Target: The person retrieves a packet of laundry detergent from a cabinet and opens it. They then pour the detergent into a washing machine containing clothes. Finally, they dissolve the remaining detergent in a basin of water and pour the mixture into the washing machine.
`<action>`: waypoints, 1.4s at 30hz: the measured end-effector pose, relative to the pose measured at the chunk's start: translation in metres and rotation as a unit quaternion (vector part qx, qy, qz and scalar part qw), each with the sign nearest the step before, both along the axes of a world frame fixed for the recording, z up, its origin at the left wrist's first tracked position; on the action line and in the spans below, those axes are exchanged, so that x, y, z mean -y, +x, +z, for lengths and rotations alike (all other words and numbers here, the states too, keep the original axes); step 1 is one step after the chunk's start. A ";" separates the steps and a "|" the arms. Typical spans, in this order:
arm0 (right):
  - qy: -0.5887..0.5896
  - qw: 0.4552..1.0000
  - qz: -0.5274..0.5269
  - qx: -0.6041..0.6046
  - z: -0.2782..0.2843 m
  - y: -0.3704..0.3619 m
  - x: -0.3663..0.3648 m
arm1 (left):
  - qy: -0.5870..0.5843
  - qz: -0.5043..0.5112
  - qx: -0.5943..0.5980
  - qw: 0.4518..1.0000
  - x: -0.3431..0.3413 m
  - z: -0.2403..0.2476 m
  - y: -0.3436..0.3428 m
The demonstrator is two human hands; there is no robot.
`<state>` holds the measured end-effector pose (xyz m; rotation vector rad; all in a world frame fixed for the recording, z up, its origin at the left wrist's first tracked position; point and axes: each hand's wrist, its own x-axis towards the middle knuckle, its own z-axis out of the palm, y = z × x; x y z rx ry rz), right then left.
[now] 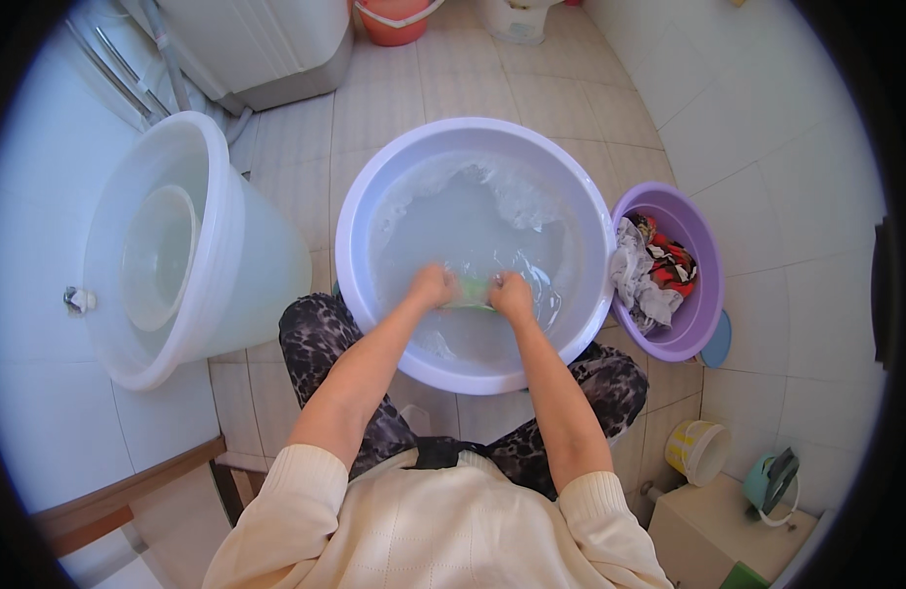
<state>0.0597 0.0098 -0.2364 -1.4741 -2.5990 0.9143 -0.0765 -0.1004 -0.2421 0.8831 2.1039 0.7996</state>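
A wide pale lavender basin (352, 231) stands in front of me, between my knees, with cloudy, sudsy water (443, 216) in it. Both my hands are over its near half, at the water's surface. My left hand (432, 286) is closed on one end of a wet green cloth (470, 293). The other end is in the closed fingers of my right hand (513, 296). Between the hands the cloth is stretched short and blurred, partly in the water. Foam (517, 196) floats along the far side of the basin.
Touching the basin's right side is a purple tub (709, 257) with white-grey (638, 275) and red-black patterned clothes (672, 267). A large translucent barrel (252, 265) holding a smaller tub (159, 257) stands left. Farther off are a white appliance (266, 44) and a red bucket (394, 27).
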 end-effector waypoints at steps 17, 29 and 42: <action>-0.412 0.802 -0.072 -0.426 0.071 -0.007 -0.007 | 0.284 -0.126 -0.326 0.893 -0.009 0.140 -0.015; -0.275 0.901 -0.009 -0.335 0.065 -0.012 -0.012 | 0.273 -0.116 -0.242 0.924 -0.014 0.121 -0.019; 0.033 0.966 0.098 -0.236 0.110 -0.026 -0.045 | 0.169 0.094 0.314 0.929 -0.019 0.081 -0.017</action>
